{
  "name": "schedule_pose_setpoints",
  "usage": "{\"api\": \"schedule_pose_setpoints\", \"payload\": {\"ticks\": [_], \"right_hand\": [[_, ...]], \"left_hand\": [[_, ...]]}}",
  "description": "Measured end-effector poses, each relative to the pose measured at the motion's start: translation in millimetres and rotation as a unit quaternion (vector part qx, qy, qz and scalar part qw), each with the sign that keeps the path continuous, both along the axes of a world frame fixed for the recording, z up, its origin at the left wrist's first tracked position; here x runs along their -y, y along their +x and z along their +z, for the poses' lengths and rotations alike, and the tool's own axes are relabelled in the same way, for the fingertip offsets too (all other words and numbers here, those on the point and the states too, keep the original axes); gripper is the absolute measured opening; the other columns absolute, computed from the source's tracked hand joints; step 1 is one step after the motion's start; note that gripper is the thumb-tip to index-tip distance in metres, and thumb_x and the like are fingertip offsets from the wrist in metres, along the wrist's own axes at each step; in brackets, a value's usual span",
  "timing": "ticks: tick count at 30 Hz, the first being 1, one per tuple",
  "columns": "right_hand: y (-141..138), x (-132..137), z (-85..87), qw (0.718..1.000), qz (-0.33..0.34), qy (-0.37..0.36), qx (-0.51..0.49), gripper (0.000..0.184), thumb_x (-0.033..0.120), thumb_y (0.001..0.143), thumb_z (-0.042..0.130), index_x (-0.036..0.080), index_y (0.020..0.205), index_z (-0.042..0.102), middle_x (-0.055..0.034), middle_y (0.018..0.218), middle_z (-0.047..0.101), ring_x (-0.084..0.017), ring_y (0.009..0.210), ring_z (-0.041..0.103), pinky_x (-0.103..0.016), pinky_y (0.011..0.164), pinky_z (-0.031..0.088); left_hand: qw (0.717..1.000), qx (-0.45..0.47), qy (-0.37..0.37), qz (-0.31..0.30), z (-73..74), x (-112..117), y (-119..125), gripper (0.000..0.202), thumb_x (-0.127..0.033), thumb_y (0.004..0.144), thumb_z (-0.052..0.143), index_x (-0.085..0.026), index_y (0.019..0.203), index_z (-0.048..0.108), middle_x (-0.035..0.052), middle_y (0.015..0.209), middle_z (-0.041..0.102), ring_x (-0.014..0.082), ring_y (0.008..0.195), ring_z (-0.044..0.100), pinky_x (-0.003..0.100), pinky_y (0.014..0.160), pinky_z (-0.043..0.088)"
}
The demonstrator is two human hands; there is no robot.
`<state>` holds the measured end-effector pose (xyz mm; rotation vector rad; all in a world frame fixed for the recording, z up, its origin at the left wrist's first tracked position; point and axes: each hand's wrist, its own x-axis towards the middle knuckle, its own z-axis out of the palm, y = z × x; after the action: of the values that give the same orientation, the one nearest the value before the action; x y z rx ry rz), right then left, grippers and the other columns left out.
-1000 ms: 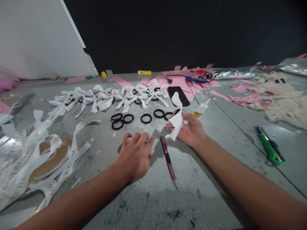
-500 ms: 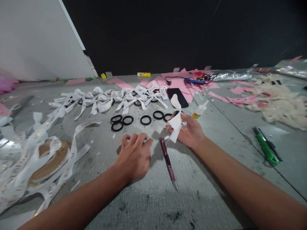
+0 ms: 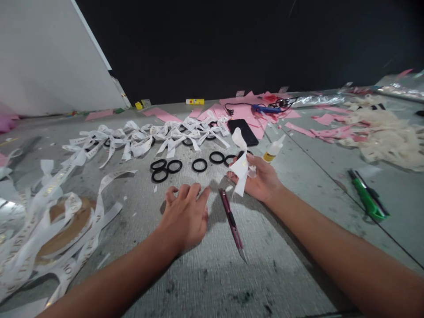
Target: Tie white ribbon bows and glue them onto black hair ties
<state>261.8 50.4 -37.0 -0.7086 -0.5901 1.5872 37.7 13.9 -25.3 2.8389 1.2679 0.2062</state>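
My left hand [image 3: 186,216] rests on the grey table, palm down. Its fingers are bent and somewhat apart, and I see nothing in them. To the right, my right hand [image 3: 263,181] grips a white ribbon bow [image 3: 240,167] with gold print, its tails hanging and one loop standing up. Between the hands lies a maroon craft knife [image 3: 232,223], blade towards me. Several black rings [image 3: 199,165] lie just beyond my hands; one by the right fingertips is partly hidden. Past the right hand stands a small white bottle [image 3: 274,149] with a yellow label.
Behind the rings is a row of white ribbon bows [image 3: 139,137]. A dark phone [image 3: 243,131] lies near pink paper [image 3: 240,114] and a blue-handled tool [image 3: 266,109]. Loose printed ribbon [image 3: 96,221] spreads at left. At right are a green cutter [image 3: 367,196] and cream fabric [image 3: 392,137].
The view has shifted slightly, so things on the table appear a little further left and higher. Both hands keep nearly the same pose, the bow still in my right hand.
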Motion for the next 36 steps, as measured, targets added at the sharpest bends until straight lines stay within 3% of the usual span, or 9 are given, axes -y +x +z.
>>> {"api": "schedule_pose_setpoints", "payload": {"ticks": [10,14,19,24,30,36], "right_hand": [[1.9,-2.1,-2.8,0.999,0.007,0.031,0.018,0.009,0.032,0.075,0.069,0.025,0.075,0.065,0.0018,0.072,0.071,-0.018,0.072,0.069,-0.034,0.07,0.059],[1.8,-3.7,-4.3,1.0,0.001,0.022,-0.012,0.009,0.029,0.073,0.071,0.023,0.074,0.065,0.0018,0.071,0.07,-0.016,0.065,0.067,-0.03,0.065,0.059],[1.2,-3.6,-4.3,1.0,-0.004,0.019,-0.006,0.013,0.031,0.07,0.073,0.023,0.076,0.066,0.0013,0.069,0.07,-0.018,0.067,0.067,-0.035,0.076,0.059],[1.2,-4.1,-6.7,1.0,-0.007,0.015,0.002,0.015,0.034,0.067,0.075,0.023,0.071,0.066,0.0017,0.068,0.068,-0.018,0.069,0.066,-0.036,0.082,0.057],[0.7,-4.4,-5.5,0.999,0.013,0.033,0.01,0.014,0.035,0.07,0.072,0.023,0.073,0.065,0.0011,0.066,0.066,-0.02,0.08,0.068,-0.036,0.086,0.054],[0.6,-4.0,-2.8,1.0,0.014,0.024,-0.004,0.015,0.034,0.067,0.074,0.022,0.071,0.065,0.0015,0.064,0.065,-0.021,0.085,0.068,-0.034,0.084,0.055]], "left_hand": [[0.998,0.056,0.006,0.021,-3.5,-7.1,-6.8,0.037,-0.023,0.094,0.042,-0.019,0.129,0.052,0.0117,0.115,0.06,0.0272,0.1,0.05,0.051,0.09,0.029],[0.998,0.046,-0.033,0.006,5.3,-21.4,-6.4,0.026,-0.028,0.096,0.043,-0.022,0.113,0.062,0.0068,0.104,0.065,0.0257,0.096,0.053,0.049,0.086,0.03],[0.997,0.025,-0.051,-0.046,14.8,-43.0,6.2,0.02,-0.029,0.094,0.049,-0.022,0.091,0.068,0.0031,0.092,0.067,0.0244,0.091,0.055,0.048,0.085,0.03],[0.996,-0.021,-0.009,-0.086,15.2,-52.7,15.8,0.022,-0.024,0.093,0.049,-0.02,0.08,0.065,0.0036,0.083,0.066,0.0232,0.085,0.056,0.046,0.081,0.031],[0.978,-0.131,0.073,-0.143,19.0,-47.3,28.9,0.02,-0.007,0.087,0.043,-0.015,0.085,0.061,0.0102,0.087,0.063,0.0258,0.084,0.054,0.043,0.077,0.032],[0.973,-0.167,0.114,-0.114,16.0,-40.4,36.2,0.02,-0.005,0.087,0.041,-0.011,0.089,0.059,0.0127,0.086,0.06,0.029,0.084,0.053,0.042,0.073,0.032]]}}
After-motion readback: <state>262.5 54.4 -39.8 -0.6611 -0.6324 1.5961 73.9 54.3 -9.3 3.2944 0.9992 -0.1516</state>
